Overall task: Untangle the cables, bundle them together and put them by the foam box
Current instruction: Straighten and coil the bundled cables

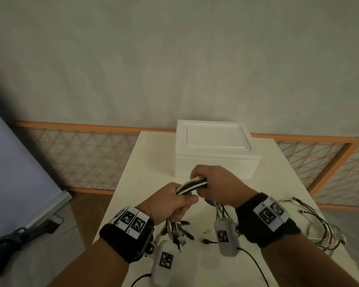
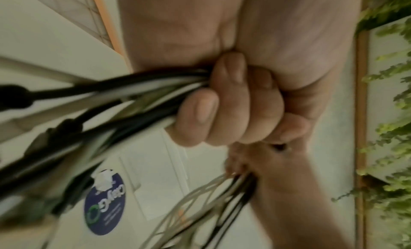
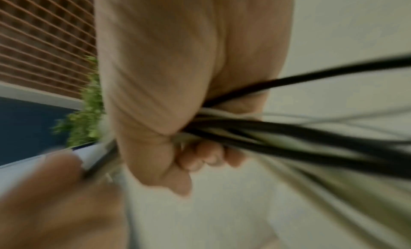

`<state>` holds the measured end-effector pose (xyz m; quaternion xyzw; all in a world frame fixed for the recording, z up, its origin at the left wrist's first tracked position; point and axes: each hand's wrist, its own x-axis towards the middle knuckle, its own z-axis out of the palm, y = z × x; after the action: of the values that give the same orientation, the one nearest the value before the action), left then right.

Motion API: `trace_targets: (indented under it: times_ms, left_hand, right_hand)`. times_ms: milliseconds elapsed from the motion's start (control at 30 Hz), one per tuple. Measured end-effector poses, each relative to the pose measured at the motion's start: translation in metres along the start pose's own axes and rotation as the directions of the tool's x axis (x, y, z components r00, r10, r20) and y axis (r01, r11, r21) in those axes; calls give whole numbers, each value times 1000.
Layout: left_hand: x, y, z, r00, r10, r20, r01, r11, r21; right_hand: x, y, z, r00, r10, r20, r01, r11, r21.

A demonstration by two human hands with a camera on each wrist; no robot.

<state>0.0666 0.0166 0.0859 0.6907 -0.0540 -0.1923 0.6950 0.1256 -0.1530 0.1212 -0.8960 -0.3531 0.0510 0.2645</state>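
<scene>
Fingers [image 2: 224, 98] of the left hand [image 1: 170, 201] are curled tightly round a bundle of cables [image 1: 192, 184], black and white strands side by side, and the fingers [image 3: 200, 157] of the right hand [image 1: 218, 183] are wrapped round the same bundle a little farther along. Both hands are raised above a white table [image 1: 141, 183], close together, with the short stretch of bundle running between them.

Behind the hands, near the far edge of the table, stands a white foam box [image 1: 214, 150] with its lid on. The bundle is held just in front of the box and does not touch it.

From the left fist the cable ends [image 1: 178, 228] hang down toward the table, a spray of thin black and white leads with small plugs. More strands drop from under the right hand. A loose tangle of cables [image 1: 319, 228], black and white, lies on the right side of the table, apart from the bundle.

Each wrist wears a black band [image 1: 124, 239] carrying white blocks printed with black square markers.

A round blue sticker [image 2: 104, 205] sits on the table under the hands, seen clearly from the left wrist view; its lettering is too blurred to read. The right wrist view is smeared, showing only the closed fist and streaks of cable.
</scene>
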Motion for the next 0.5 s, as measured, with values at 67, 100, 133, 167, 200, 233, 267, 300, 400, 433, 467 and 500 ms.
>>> trace_targets:
  times_ms: [67, 100, 133, 167, 200, 233, 267, 300, 400, 433, 467, 500]
  left_hand:
    - [0, 1, 1, 999, 14, 41, -11, 997, -81]
    - [-1, 0, 2, 998, 8, 64, 0, 993, -118]
    - [-1, -3, 3, 996, -10, 87, 24, 986, -164]
    - [-1, -7, 3, 994, -33, 108, 56, 974, -219]
    - [1, -13, 3, 990, -60, 130, 94, 958, -273]
    - [1, -17, 4, 984, -86, 154, 132, 938, -319]
    - [2, -21, 4, 977, -105, 186, 166, 922, -351]
    - [1, -23, 5, 967, -114, 228, 192, 912, -361]
    - [-1, -21, 9, 942, -123, 311, 210, 941, -265]
    - [-2, -18, 11, 940, -114, 322, 193, 956, -223]
    - [-4, -16, 14, 940, -88, 330, 157, 969, -189]
    - [-5, -12, 17, 941, -48, 334, 111, 979, -172]
  right_hand:
    - [-11, 12, 19, 982, 137, -130, -106, 969, 223]
    - [-13, 16, 28, 963, 205, -176, -144, 941, 305]
    - [-13, 16, 34, 940, 269, -208, -189, 922, 339]
    - [-10, 19, 38, 921, 293, -256, -195, 917, 348]
    - [-6, 17, 37, 908, 291, -301, -187, 925, 330]
    - [-1, 16, 36, 903, 246, -353, -138, 943, 303]
    - [3, 10, 31, 908, 209, -364, -108, 954, 278]
    - [8, 8, 27, 919, 142, -369, -56, 971, 233]
    - [15, -6, 22, 950, 61, -307, -38, 996, 79]
    - [17, -5, 22, 951, 48, -305, -22, 996, 90]
    - [19, -5, 22, 956, 91, -278, -54, 989, 137]
    - [22, -1, 25, 953, 84, -292, -37, 986, 161]
